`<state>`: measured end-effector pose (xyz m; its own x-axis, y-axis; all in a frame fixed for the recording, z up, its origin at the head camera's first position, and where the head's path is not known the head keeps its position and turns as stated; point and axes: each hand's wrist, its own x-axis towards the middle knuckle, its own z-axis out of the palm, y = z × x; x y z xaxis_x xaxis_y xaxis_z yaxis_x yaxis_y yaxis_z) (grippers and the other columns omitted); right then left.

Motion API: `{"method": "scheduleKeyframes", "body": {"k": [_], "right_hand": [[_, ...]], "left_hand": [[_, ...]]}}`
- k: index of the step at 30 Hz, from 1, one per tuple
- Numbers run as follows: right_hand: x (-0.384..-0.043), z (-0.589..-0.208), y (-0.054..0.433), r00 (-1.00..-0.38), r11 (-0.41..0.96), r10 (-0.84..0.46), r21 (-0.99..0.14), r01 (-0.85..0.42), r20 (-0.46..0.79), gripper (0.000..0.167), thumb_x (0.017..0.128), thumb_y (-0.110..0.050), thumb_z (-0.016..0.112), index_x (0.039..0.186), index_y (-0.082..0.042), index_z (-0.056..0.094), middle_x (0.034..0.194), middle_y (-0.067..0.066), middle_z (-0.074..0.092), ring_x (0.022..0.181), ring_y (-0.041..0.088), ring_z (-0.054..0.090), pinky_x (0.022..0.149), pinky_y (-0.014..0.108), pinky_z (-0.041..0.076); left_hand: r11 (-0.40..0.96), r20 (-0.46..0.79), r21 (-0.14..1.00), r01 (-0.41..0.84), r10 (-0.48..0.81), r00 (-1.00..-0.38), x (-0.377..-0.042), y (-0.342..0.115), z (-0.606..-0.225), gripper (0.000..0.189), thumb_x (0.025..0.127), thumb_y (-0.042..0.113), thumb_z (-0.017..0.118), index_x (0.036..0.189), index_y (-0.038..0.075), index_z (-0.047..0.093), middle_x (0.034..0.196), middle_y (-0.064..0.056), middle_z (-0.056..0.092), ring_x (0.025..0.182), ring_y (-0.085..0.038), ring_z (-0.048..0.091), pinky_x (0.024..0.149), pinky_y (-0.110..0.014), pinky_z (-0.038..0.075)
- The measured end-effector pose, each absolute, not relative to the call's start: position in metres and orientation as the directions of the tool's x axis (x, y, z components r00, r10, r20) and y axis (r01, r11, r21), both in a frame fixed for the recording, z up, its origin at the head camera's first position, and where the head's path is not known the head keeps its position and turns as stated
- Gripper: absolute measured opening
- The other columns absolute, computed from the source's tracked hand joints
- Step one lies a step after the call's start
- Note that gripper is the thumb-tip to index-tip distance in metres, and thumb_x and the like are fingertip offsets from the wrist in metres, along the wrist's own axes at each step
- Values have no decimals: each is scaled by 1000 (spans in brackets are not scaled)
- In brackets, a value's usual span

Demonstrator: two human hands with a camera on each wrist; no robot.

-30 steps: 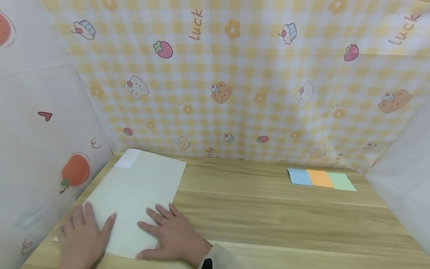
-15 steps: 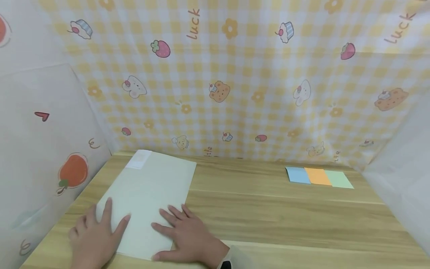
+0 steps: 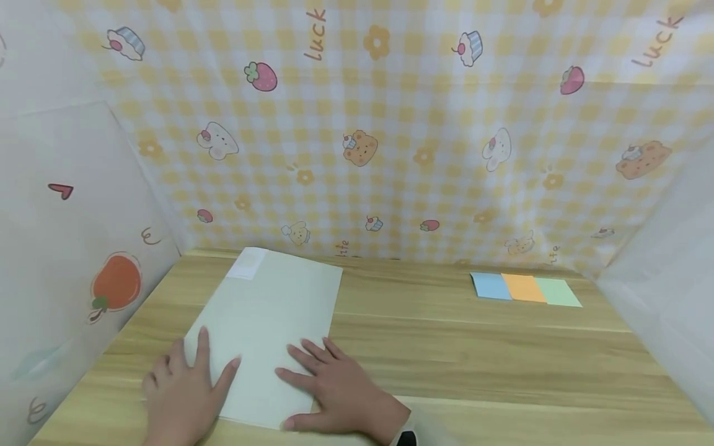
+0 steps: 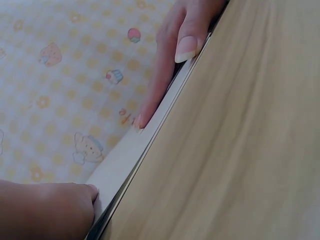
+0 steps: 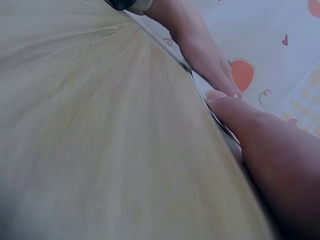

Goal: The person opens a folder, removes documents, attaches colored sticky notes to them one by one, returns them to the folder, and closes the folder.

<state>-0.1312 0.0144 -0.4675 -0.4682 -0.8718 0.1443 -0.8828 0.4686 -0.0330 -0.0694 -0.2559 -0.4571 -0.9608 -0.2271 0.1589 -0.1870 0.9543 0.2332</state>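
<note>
A pale, flat paper sheet point(image 3: 262, 328) with a white label point(image 3: 246, 264) in its far left corner lies tilted on the table. My left hand point(image 3: 181, 393) rests at its near left edge, index finger and thumb spread over the surface. Across from it, my right hand point(image 3: 346, 390) lies flat on the near right edge with its fingers spread. Seen low in the left wrist view, the sheet point(image 4: 117, 160) is thin, with fingers pressing along it. In the right wrist view, the right thumb point(image 5: 225, 102) touches the sheet's edge.
Three joined paper squares, blue point(image 3: 491, 285), orange point(image 3: 524, 288) and green point(image 3: 558, 292), lie at the back right of the wooden table point(image 3: 446, 353). A yellow checked cloth point(image 3: 390, 111) hangs behind, with white sheeting point(image 3: 67, 248) along the left side and more on the right.
Both hands and the pale sheet between them have moved to the right across the table. The hands keep much the same spread. The head view has shifted slightly; the coloured squares stay in place.
</note>
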Motion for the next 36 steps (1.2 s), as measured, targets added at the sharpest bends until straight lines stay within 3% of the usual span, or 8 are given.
{"method": "scheduleKeyframes", "body": {"k": [10, 14, 17, 24, 27, 31, 33, 36], "right_hand": [[-132, -468, 47, -457, 454, -879, -50, -889, 137, 74, 98, -76, 27, 161, -39, 17, 171, 2, 18, 159, 26, 19, 124, 56, 28], [-133, -469, 65, -461, 453, -877, -85, -887, 136, 73, 98, -75, 29, 161, -39, 17, 171, 2, 16, 159, 26, 17, 124, 57, 26], [-134, -468, 78, -457, 446, -877, -100, -889, 150, 73, 98, -75, 31, 160, -39, 20, 171, 2, 18, 159, 26, 18, 124, 57, 27], [-136, -467, 106, -451, 438, -876, -112, -892, 172, 73, 97, -74, 37, 159, -38, 27, 169, 2, 25, 157, 27, 25, 121, 58, 31], [-137, -468, 120, -453, 440, -869, -110, -891, 198, 77, 93, -76, 44, 158, -38, 30, 168, 1, 29, 155, 27, 30, 120, 57, 33], [-136, -468, 140, -473, 457, -849, -124, -881, 236, 86, 84, -81, 53, 156, -36, 36, 166, 0, 34, 153, 27, 35, 118, 58, 34], [-135, -466, 150, -490, 468, -837, -145, -872, 243, 88, 82, -81, 57, 155, -36, 38, 165, 0, 35, 152, 28, 36, 117, 58, 34], [-134, -465, 162, -519, 489, -822, -176, -855, 234, 86, 82, -80, 58, 154, -37, 39, 165, -2, 35, 153, 27, 36, 118, 57, 33]], "left_hand": [[949, 162, 288, -126, -178, -971, -68, -224, -456, 95, 101, 60, 45, 154, -14, 18, 154, -48, 9, 140, -65, 15, 104, -78, 18], [946, 143, 312, -84, -134, -981, -67, -209, -456, 97, 102, 60, 43, 155, -14, 12, 162, -41, 3, 151, -58, 4, 117, -76, 2], [951, 140, 303, -58, -105, -985, -65, -198, -456, 97, 102, 60, 43, 156, -14, 11, 163, -36, 6, 153, -55, 4, 119, -73, -4], [965, 201, 262, -6, -61, -978, -62, -175, -462, 94, 98, 58, 53, 156, -10, 22, 163, -34, 17, 151, -55, 14, 119, -73, 8], [975, 228, 221, 35, -17, -973, -60, -164, -465, 90, 97, 58, 55, 155, -6, 29, 164, -31, 21, 151, -53, 18, 125, -64, -5], [980, 244, 174, 99, 55, -968, -60, -147, -467, 88, 97, 61, 53, 155, -2, 34, 164, -27, 25, 152, -49, 23, 118, -34, -30], [979, 252, 161, 122, 78, -965, -61, -139, -466, 89, 96, 63, 53, 154, -1, 36, 164, -26, 27, 152, -47, 25, 114, -27, -33], [973, 244, 181, 140, 94, -965, -63, -127, -464, 90, 95, 64, 53, 154, -1, 36, 164, -26, 26, 153, -46, 24, 117, -29, -32]]}}
